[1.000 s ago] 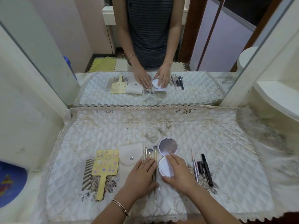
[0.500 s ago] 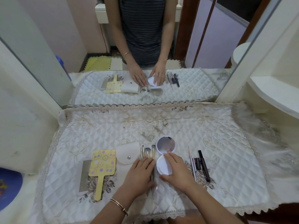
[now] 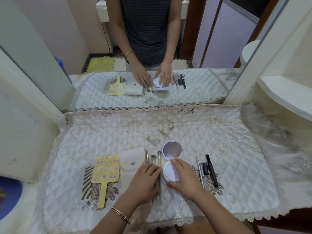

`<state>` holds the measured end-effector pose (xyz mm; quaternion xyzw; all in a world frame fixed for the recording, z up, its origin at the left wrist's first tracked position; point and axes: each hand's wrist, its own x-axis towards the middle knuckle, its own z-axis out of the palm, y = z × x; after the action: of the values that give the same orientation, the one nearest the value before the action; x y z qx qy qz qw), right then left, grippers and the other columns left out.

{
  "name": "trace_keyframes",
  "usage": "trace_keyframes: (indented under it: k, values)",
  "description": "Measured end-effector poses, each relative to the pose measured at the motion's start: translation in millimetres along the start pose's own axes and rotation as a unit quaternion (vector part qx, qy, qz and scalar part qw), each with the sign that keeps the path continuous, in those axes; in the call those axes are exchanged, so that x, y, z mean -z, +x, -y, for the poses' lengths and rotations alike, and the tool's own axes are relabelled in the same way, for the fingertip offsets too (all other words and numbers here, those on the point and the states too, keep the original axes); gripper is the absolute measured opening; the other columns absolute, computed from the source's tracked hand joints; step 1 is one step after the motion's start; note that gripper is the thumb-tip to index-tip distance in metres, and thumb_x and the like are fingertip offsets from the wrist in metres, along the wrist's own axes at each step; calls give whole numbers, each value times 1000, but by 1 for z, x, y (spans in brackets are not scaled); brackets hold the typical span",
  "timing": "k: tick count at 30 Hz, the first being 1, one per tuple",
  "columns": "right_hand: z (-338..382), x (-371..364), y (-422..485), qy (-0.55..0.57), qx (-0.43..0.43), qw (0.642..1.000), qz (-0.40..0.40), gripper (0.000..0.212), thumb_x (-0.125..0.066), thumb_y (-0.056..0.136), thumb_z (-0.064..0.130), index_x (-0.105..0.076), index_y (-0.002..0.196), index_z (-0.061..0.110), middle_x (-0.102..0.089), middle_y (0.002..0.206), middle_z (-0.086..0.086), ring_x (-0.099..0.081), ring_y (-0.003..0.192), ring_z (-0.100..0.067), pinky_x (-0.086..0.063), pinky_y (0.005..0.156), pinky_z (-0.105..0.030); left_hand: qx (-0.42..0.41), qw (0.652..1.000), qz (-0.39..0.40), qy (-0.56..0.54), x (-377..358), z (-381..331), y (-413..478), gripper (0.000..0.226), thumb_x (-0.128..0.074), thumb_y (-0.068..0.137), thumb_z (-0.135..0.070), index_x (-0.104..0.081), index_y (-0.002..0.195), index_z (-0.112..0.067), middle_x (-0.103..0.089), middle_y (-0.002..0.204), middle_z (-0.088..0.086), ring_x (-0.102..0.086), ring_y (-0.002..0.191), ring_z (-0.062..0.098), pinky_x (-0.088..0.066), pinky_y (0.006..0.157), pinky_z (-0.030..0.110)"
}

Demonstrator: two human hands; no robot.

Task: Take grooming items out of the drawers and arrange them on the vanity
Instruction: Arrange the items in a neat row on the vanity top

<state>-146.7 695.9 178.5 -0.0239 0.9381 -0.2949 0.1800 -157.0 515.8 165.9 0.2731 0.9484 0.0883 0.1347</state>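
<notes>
Grooming items lie in a row on the quilted vanity cloth (image 3: 168, 129). From the left: a dark comb (image 3: 87, 182), a yellow paddle hand mirror (image 3: 106, 173), a white snap pouch (image 3: 131, 162), three makeup brushes (image 3: 156, 160), an open white round compact (image 3: 172, 150), a thin pencil (image 3: 199, 168) and dark tubes (image 3: 211, 169). My left hand (image 3: 145, 181) lies flat on the brush handles, fingers together. My right hand (image 3: 184, 176) rests on the compact's lower half, fingers spread over its rim.
A large wall mirror (image 3: 152, 48) stands behind the cloth and reflects a person's torso and the items. A curved white shelf (image 3: 283, 92) is at the right. A blue object (image 3: 8, 195) sits at the lower left edge.
The camera view has shifted slightly downward. Both hands stay on the brushes and the compact with hardly any movement.
</notes>
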Motion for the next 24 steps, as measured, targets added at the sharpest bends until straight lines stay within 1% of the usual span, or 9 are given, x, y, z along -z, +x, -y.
trace_keyframes:
  k: [2,5,7,9,10,12,16,19,24]
  values:
    - [-2,-3,-2,1,3,1000,-6,79,-66,78,37,-24,144,22,-18,154,3,-17,141,-15,-20,115,-28,17,1000,-7,-20,2,-7,0,88,-72,54,-62,-46,127,-21,-58,125,-9,-53,121,14,-41,100,21]
    - [-4,-6,-5,5,1,1000,-22,79,-65,79,38,-23,144,23,-19,154,4,-17,141,-14,-20,115,-27,39,999,-10,-11,-9,-9,3,72,-50,86,-45,-19,145,-19,-23,152,-5,-12,144,15,-10,117,28]
    - [-5,-6,-4,11,-1,1000,-22,80,-66,78,39,-23,144,22,-19,154,3,-16,141,-13,-19,115,-28,18,998,-66,13,-11,-4,3,68,-45,82,-52,-29,140,-20,-41,144,-7,-28,138,16,-27,111,26]
    - [-6,-4,-3,2,3,1000,-13,81,-64,78,45,-23,144,22,-20,154,2,-17,142,-14,-18,116,-29,10,1000,-18,-14,-8,2,4,69,-42,65,-64,-43,120,-23,-67,116,-13,-58,114,8,-50,89,21]
    - [-7,-1,-3,-7,6,1000,-15,80,-60,78,50,-26,144,21,-23,153,2,-19,141,-15,-18,116,-29,-1,1000,-27,-6,-10,5,5,69,-42,59,-66,-44,114,-25,-70,107,-15,-64,104,5,-52,84,21]
    - [-10,5,-7,-9,-1,998,-68,73,-46,77,57,-39,137,18,-37,146,-1,-31,135,-19,-26,111,-30,-24,1000,-18,6,-7,9,6,69,-48,54,-65,-49,112,-27,-71,104,-15,-67,98,4,-45,90,23]
    - [-34,14,-16,-6,-91,975,-204,38,-51,88,19,-54,123,8,-57,123,-13,-49,114,-31,-43,94,-37,-54,998,4,30,-7,12,5,79,-72,43,-63,-60,114,-31,-67,113,-19,-63,106,4,-53,82,23]
    - [-44,16,-17,-42,-120,976,-176,31,-48,92,16,-54,122,8,-58,114,-12,-50,110,-29,-44,86,-35,-55,997,-31,37,-7,11,8,79,-71,65,-48,-44,135,-22,-47,140,-9,-42,132,14,-33,108,32]
    - [-39,13,-9,-81,-133,975,-158,24,-51,88,11,-58,110,6,-64,102,-15,-56,97,-33,-46,75,-37,-40,998,-44,22,-9,3,8,93,-77,32,-58,-45,114,-29,-70,102,-18,-68,96,5,-55,76,21]
